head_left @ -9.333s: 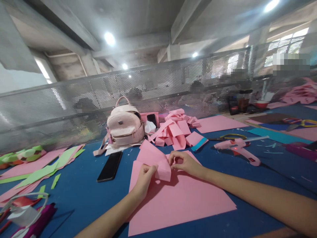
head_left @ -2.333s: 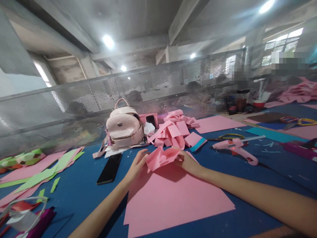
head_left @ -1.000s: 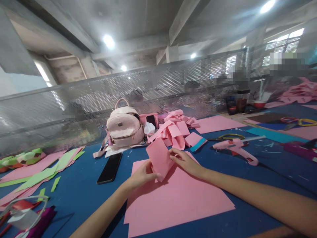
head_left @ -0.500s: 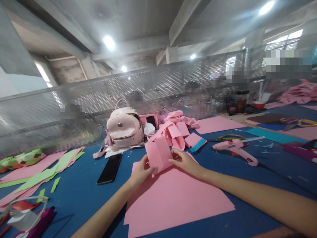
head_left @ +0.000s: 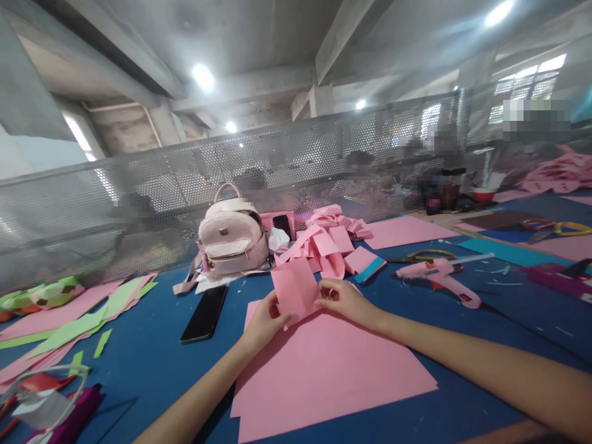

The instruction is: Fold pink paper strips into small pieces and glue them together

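A folded pink paper piece stands upright between both hands, with a crease down its middle. My left hand pinches its lower left edge. My right hand grips its right edge with closed fingers. Beneath the hands a large pink paper sheet lies flat on the blue table. Just beyond the hands is a heap of folded pink paper pieces.
A black phone lies left of the sheet, a pink backpack behind it. A pink glue gun and scissors lie to the right. Green and pink paper strips cover the left. A perforated metal screen borders the far edge.
The pink piece was opened wide, then folded again and turned upright. In the last half second it sank slightly and both hands shifted a little along its edges.
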Action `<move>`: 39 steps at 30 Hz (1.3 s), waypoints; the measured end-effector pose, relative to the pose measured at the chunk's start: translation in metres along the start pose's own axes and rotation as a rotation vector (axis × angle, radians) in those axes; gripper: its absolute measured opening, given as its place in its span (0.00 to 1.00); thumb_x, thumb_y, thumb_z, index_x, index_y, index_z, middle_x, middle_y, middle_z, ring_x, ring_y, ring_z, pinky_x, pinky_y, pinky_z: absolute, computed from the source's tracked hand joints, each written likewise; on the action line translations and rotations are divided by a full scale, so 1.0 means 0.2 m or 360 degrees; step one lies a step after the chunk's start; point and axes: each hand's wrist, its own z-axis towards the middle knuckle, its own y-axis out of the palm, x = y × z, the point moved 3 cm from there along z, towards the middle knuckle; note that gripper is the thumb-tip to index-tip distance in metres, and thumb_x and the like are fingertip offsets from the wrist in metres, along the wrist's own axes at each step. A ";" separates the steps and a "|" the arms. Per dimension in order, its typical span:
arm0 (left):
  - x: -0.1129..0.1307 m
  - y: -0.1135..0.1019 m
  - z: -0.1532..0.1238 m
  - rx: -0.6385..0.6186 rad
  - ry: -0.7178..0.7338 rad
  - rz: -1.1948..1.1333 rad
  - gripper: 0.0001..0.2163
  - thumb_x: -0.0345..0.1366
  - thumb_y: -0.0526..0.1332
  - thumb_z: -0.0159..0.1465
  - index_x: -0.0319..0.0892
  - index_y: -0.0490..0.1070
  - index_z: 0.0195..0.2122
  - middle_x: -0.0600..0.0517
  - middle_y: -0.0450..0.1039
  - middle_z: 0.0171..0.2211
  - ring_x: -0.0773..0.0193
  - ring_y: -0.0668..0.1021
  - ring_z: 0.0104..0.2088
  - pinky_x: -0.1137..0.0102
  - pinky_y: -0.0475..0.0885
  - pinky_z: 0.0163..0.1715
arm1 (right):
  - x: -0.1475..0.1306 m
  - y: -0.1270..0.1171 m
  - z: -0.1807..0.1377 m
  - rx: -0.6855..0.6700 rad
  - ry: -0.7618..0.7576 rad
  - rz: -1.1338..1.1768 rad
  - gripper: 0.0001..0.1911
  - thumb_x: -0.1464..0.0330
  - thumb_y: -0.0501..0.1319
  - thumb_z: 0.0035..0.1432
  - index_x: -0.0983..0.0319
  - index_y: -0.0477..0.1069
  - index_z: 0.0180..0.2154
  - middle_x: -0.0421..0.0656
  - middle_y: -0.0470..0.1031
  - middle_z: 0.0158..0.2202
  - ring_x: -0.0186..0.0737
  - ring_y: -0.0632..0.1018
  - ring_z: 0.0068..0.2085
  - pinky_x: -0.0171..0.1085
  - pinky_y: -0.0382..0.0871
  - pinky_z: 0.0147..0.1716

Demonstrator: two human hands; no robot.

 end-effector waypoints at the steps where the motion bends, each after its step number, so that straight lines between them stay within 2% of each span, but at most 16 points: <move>1: 0.00 0.00 0.00 -0.0013 0.0000 -0.0012 0.20 0.36 0.70 0.54 0.40 0.71 0.47 0.48 0.78 0.38 0.62 0.77 0.30 0.71 0.71 0.27 | 0.00 0.00 0.00 -0.0005 0.0001 0.0017 0.11 0.63 0.67 0.52 0.60 0.67 0.26 0.37 0.69 0.26 0.39 0.69 0.31 0.36 0.62 0.32; 3: 0.00 -0.01 0.00 -0.0089 0.0032 -0.0053 0.23 0.36 0.71 0.53 0.40 0.71 0.50 0.47 0.78 0.40 0.59 0.78 0.35 0.69 0.74 0.32 | 0.01 -0.01 0.00 0.0003 0.0006 0.0088 0.07 0.65 0.65 0.52 0.60 0.70 0.28 0.40 0.73 0.29 0.40 0.72 0.32 0.37 0.64 0.34; 6: 0.03 -0.02 -0.01 -0.0218 0.0105 -0.0115 0.33 0.33 0.75 0.46 0.44 0.70 0.55 0.45 0.75 0.51 0.51 0.76 0.51 0.63 0.75 0.47 | 0.04 -0.01 0.01 0.0021 0.0025 0.0208 0.04 0.67 0.61 0.55 0.61 0.73 0.33 0.43 0.77 0.36 0.42 0.75 0.36 0.40 0.67 0.39; 9: 0.07 -0.02 -0.02 -0.0131 0.0073 -0.0214 0.42 0.32 0.77 0.43 0.50 0.65 0.61 0.45 0.70 0.57 0.48 0.73 0.57 0.59 0.73 0.53 | 0.06 0.00 0.02 0.0052 0.0094 0.0352 0.07 0.64 0.61 0.57 0.61 0.71 0.33 0.43 0.75 0.34 0.41 0.75 0.35 0.39 0.68 0.36; 11: 0.08 -0.01 -0.03 -0.0034 0.0025 -0.0354 0.44 0.33 0.76 0.46 0.53 0.60 0.64 0.46 0.69 0.58 0.49 0.74 0.56 0.56 0.73 0.53 | 0.07 0.02 0.02 0.0035 0.0154 0.0479 0.13 0.58 0.62 0.57 0.62 0.69 0.34 0.42 0.74 0.31 0.39 0.74 0.31 0.38 0.69 0.31; 14: 0.09 0.02 -0.04 0.0045 -0.0024 -0.0523 0.42 0.35 0.74 0.51 0.57 0.56 0.65 0.47 0.70 0.57 0.52 0.77 0.53 0.53 0.74 0.52 | 0.05 0.05 0.01 -0.0056 0.0237 0.0666 0.21 0.50 0.63 0.56 0.62 0.68 0.35 0.42 0.74 0.30 0.36 0.74 0.26 0.36 0.69 0.26; 18: 0.12 0.04 -0.06 0.0105 0.0013 -0.0542 0.35 0.36 0.72 0.53 0.58 0.62 0.61 0.49 0.72 0.56 0.51 0.76 0.54 0.53 0.73 0.53 | 0.01 0.07 -0.02 -0.0190 0.0355 0.0875 0.24 0.49 0.66 0.54 0.63 0.68 0.37 0.44 0.78 0.29 0.35 0.75 0.24 0.35 0.70 0.26; 23: 0.16 0.02 -0.07 0.0170 0.0204 -0.0401 0.27 0.39 0.73 0.54 0.50 0.69 0.55 0.47 0.72 0.56 0.50 0.72 0.58 0.59 0.70 0.56 | -0.03 0.09 -0.05 -0.0307 0.0435 0.1101 0.25 0.51 0.70 0.52 0.64 0.70 0.39 0.41 0.77 0.29 0.33 0.76 0.25 0.34 0.71 0.28; 25: 0.13 0.03 -0.06 0.0176 0.0095 -0.0470 0.27 0.42 0.73 0.55 0.49 0.69 0.54 0.46 0.74 0.54 0.50 0.76 0.54 0.59 0.74 0.51 | -0.03 0.09 -0.04 -0.0233 0.0364 0.1048 0.25 0.51 0.69 0.54 0.62 0.69 0.43 0.42 0.78 0.33 0.36 0.78 0.29 0.36 0.73 0.32; 27: 0.10 0.03 -0.06 0.0211 -0.0078 -0.0570 0.29 0.44 0.72 0.55 0.50 0.66 0.57 0.47 0.76 0.50 0.53 0.79 0.47 0.59 0.77 0.45 | -0.03 0.08 -0.03 -0.0045 0.0253 0.0913 0.28 0.50 0.67 0.55 0.59 0.66 0.50 0.47 0.77 0.45 0.42 0.80 0.40 0.42 0.75 0.43; 29: 0.08 0.03 -0.07 0.0271 -0.0178 -0.0611 0.33 0.45 0.72 0.56 0.54 0.61 0.61 0.49 0.75 0.46 0.57 0.81 0.42 0.61 0.78 0.42 | -0.02 0.06 -0.03 0.0183 0.0154 0.0727 0.33 0.50 0.65 0.57 0.56 0.60 0.59 0.50 0.69 0.59 0.48 0.76 0.53 0.48 0.71 0.54; 31: 0.08 0.02 -0.07 0.0332 -0.0166 -0.0592 0.39 0.45 0.72 0.57 0.60 0.52 0.66 0.50 0.74 0.48 0.59 0.81 0.41 0.61 0.78 0.42 | -0.01 0.05 -0.04 0.0308 0.0075 0.0560 0.39 0.50 0.64 0.59 0.53 0.51 0.65 0.50 0.59 0.67 0.50 0.69 0.62 0.51 0.65 0.60; 34: 0.12 0.02 -0.09 0.0388 -0.0058 -0.0542 0.44 0.45 0.71 0.57 0.66 0.44 0.68 0.49 0.70 0.54 0.57 0.80 0.45 0.60 0.79 0.42 | -0.03 0.05 -0.05 0.0315 0.0014 0.0449 0.45 0.52 0.62 0.61 0.52 0.40 0.70 0.49 0.53 0.70 0.50 0.62 0.66 0.53 0.58 0.65; 37: 0.15 0.03 -0.10 0.0354 0.0047 -0.0520 0.38 0.45 0.70 0.59 0.61 0.51 0.66 0.47 0.71 0.55 0.54 0.79 0.46 0.59 0.80 0.41 | -0.05 0.06 -0.07 0.0213 0.0055 0.0509 0.47 0.52 0.62 0.62 0.52 0.37 0.71 0.49 0.52 0.71 0.52 0.65 0.65 0.53 0.61 0.63; 39: 0.16 0.04 -0.10 0.0332 0.0083 -0.0500 0.32 0.46 0.69 0.60 0.58 0.57 0.63 0.47 0.72 0.53 0.53 0.80 0.46 0.59 0.80 0.41 | -0.06 0.08 -0.08 0.0078 0.0052 0.0601 0.43 0.53 0.62 0.62 0.53 0.43 0.70 0.49 0.57 0.69 0.52 0.69 0.62 0.51 0.67 0.59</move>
